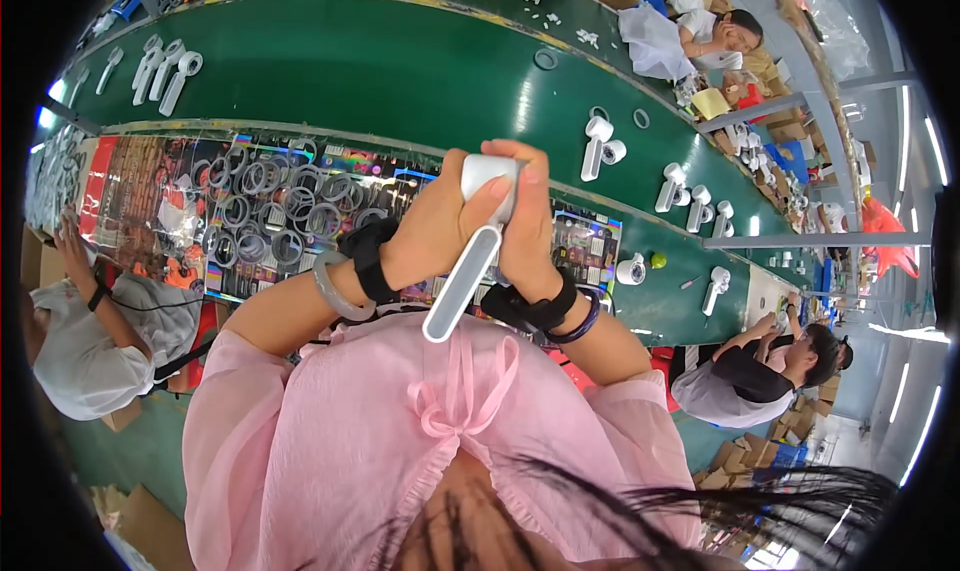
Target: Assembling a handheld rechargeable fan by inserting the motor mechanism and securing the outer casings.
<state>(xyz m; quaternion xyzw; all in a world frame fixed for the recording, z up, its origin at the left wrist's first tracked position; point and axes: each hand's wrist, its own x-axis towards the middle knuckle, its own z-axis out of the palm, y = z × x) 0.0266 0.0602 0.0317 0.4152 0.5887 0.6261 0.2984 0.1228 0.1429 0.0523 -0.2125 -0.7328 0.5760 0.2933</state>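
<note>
The white plastic handheld fan [470,261], held chest-high above the counter [420,81], looks light, rigid and smooth, probably slippery. Left hand [440,226] and right hand [527,233] both close their grip around its head, handle hanging free.

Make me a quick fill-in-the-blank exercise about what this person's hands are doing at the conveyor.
1. Both hands grip one white ____-shaped part.
2. The conveyor belt is coloured ____.
3. The left hand and right hand are ____ the pile of grey rings.

Missing words: handle; green; above
</note>
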